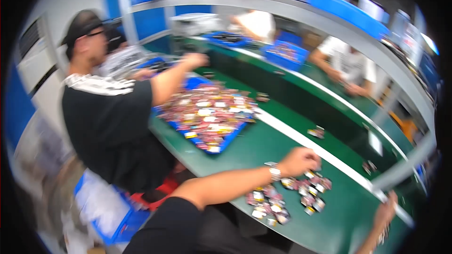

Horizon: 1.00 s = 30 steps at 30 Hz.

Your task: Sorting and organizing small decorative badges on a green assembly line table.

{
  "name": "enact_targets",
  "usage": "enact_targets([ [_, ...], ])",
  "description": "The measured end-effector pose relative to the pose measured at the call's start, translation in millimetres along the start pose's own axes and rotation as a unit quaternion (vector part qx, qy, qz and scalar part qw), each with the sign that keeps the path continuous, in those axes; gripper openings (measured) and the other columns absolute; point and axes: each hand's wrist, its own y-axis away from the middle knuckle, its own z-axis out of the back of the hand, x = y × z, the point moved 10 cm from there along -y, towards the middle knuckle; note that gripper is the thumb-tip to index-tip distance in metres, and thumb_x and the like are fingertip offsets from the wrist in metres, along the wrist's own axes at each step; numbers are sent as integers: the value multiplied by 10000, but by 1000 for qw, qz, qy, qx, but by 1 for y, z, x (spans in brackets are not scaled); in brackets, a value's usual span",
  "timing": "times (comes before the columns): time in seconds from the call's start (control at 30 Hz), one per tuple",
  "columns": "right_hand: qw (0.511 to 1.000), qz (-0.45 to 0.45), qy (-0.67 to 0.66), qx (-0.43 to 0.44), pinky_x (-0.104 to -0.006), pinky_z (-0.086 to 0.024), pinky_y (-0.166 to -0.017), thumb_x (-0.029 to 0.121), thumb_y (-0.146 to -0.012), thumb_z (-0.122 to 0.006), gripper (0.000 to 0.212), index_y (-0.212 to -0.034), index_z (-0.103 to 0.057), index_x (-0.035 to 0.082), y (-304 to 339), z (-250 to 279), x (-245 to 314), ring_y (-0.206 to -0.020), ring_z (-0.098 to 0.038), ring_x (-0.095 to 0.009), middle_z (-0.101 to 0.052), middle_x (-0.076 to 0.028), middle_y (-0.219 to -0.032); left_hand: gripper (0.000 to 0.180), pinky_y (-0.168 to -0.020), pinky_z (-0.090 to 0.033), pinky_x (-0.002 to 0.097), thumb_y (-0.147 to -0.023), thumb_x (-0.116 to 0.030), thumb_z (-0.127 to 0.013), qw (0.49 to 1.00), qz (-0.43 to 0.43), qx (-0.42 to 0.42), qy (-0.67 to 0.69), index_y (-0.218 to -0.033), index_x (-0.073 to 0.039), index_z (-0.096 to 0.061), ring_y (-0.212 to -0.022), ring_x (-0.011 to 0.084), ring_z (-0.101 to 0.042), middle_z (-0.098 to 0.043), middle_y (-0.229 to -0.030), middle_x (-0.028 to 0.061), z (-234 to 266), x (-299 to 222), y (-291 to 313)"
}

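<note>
Two loose clusters of small parts [269, 205] are laid out on the green tabletop [339, 226], right up close! Off to the right, the right hand [386, 210] is held near a pale post [402, 175], its grip too blurred to tell. Now the left hand [301, 161], its wrist ringed by a silver watch [274, 172]: fingers are curled just above the farther cluster [310, 193], but whether a piece is pinched cannot be made out. Farther left, a blue tray [234, 138] is heaped with similar parts, and across it an arm is extended by a co-worker in black [108, 122]. Beyond the white strip [301, 136], more pieces [316, 132] are scattered along a green belt [292, 113]. At the far side, a blue bin [286, 63] is seen, filled, between people in white tops [346, 63].
</note>
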Motion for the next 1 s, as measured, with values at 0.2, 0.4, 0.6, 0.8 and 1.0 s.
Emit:
enact_targets([
  [0.2,882,-256,-195,343,-262,-524,-739,89,-872,-649,238,-1068,-627,-44,116,-280,222,-854,-653,-157,-677,-96,-968,345,-671,-539,260,-989,-220,-500,989,100,60,88,-1175,70,-524,-777,160,-651,-660,-1066,166,25,6,17],
  [0.4,879,-102,-151,441,-273,-532,-786,32,-881,-646,160,-1039,-645,3,129,-337,260,-869,-652,-120,-693,-65,-950,401,-732,-533,275,-1001,-290,-499,966,177,162,95,-1226,41,-528,-816,162,-635,-633,-950,103,-20,11,19],
  [0.6,936,103,-115,317,-375,-512,-746,87,-794,-650,170,-949,-624,21,136,-337,299,-835,-630,-307,-639,-144,-888,316,-698,-557,277,-994,-223,-488,980,163,113,30,-1170,21,-587,-836,146,-638,-647,-999,85,-4,4,21],
  [0.8,951,146,-107,250,-383,-490,-739,32,-776,-643,104,-877,-630,51,136,-327,306,-858,-587,-301,-561,-93,-953,325,-657,-594,258,-986,-190,-502,982,165,77,53,-1225,28,-533,-809,132,-657,-644,-1004,76,-8,10,15],
  [1.0,939,206,7,275,-372,-507,-839,112,-785,-643,198,-980,-654,79,144,-329,314,-993,-581,-286,-593,-89,-1051,334,-761,-596,304,-976,-199,-533,983,181,9,36,-1220,28,-545,-900,174,-674,-655,-1054,106,1,8,20],
])
